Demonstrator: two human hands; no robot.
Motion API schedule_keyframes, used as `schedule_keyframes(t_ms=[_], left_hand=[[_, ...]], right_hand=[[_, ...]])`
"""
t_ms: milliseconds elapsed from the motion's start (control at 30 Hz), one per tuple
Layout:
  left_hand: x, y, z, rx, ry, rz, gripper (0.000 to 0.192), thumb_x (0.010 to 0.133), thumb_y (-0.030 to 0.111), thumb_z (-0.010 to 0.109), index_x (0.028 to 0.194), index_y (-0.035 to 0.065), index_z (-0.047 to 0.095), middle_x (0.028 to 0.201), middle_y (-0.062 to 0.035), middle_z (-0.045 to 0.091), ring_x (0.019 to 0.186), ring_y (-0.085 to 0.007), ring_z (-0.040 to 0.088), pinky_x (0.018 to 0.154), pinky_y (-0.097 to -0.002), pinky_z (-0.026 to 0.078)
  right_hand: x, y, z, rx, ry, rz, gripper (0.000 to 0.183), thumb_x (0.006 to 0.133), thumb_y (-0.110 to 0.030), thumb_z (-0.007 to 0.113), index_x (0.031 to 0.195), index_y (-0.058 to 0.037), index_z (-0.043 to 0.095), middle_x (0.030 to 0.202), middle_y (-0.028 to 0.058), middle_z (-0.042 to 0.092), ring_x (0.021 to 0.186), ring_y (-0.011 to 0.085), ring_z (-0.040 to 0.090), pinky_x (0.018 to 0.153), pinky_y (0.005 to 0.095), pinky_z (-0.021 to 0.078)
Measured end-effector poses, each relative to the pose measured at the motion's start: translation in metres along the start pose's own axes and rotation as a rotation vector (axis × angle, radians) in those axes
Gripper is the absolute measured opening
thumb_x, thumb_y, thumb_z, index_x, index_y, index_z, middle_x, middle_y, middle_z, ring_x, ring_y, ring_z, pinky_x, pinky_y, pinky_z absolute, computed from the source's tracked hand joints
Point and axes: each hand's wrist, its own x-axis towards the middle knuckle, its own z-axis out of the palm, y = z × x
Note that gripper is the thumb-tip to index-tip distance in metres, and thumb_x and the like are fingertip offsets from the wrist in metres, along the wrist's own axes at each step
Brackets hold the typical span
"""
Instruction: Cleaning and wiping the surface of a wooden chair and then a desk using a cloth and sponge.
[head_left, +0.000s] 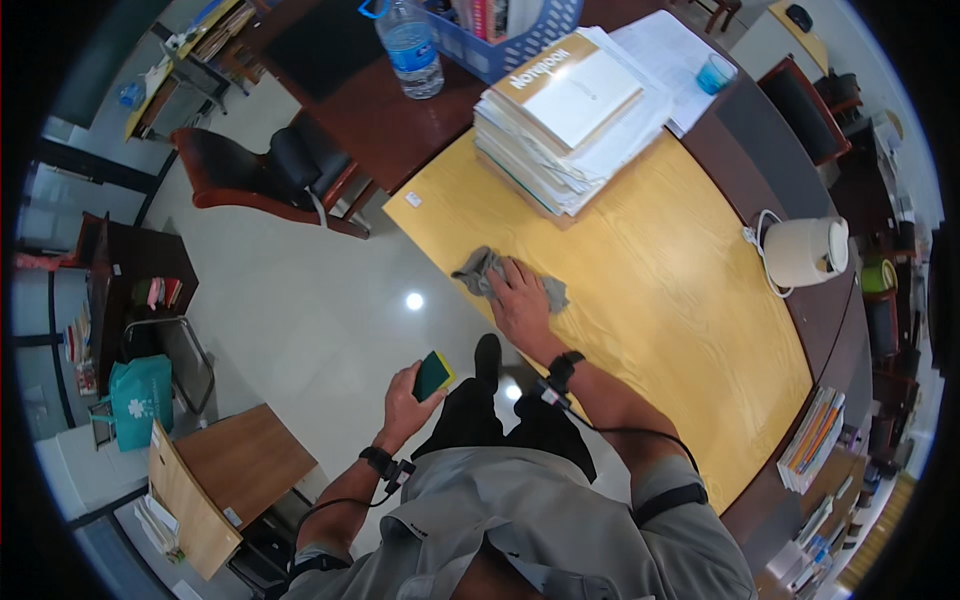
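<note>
My right hand (523, 306) presses down on a crumpled grey cloth (474, 271) near the left edge of a yellow wood-grain tabletop (675, 300). Parts of the cloth stick out on both sides of the fingers. Away from the table, over the floor, my left hand (409, 405) grips a green and yellow scouring sponge (433, 376) between thumb and fingers. Ahead of the cloth stands a tall stack of papers (525, 165) topped by a notebook (568, 88).
A water bottle (411, 56) and a blue plastic basket (469, 56) stand beyond the stack. To the right are an electric kettle (802, 251) with its cord, a blue cup (715, 74) and a row of books (811, 440). A chair (240, 176) sits at the left.
</note>
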Motion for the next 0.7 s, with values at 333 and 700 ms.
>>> schedule_keyframes(t_ms=[333, 700], left_hand=[[-0.056, -0.046, -0.023, -0.069, 0.047, -0.278, 0.067, 0.076, 0.031, 0.084, 0.127, -0.006, 0.059, 0.111, -0.0233, 0.066, 0.103, -0.0359, 0.066, 0.09, -0.0418, 0.053], [0.002, -0.047, -0.018, -0.08, -0.036, -0.203, 0.065, 0.078, 0.033, 0.083, 0.126, -0.0049, 0.06, 0.113, -0.0248, 0.066, 0.104, -0.037, 0.066, 0.091, -0.0415, 0.053]], right_hand=[[0.171, -0.003, 0.068, -0.094, 0.12, 0.009, 0.031, 0.08, -0.014, 0.065, 0.11, -0.009, 0.067, 0.119, 0.0163, 0.06, 0.112, 0.0368, 0.055, 0.094, 0.0489, 0.0461], [-0.008, -0.025, 0.001, -0.003, -0.192, -0.232, 0.042, 0.078, -0.013, 0.068, 0.12, -0.008, 0.063, 0.133, 0.0154, 0.053, 0.125, 0.0349, 0.049, 0.101, 0.0471, 0.0428]])
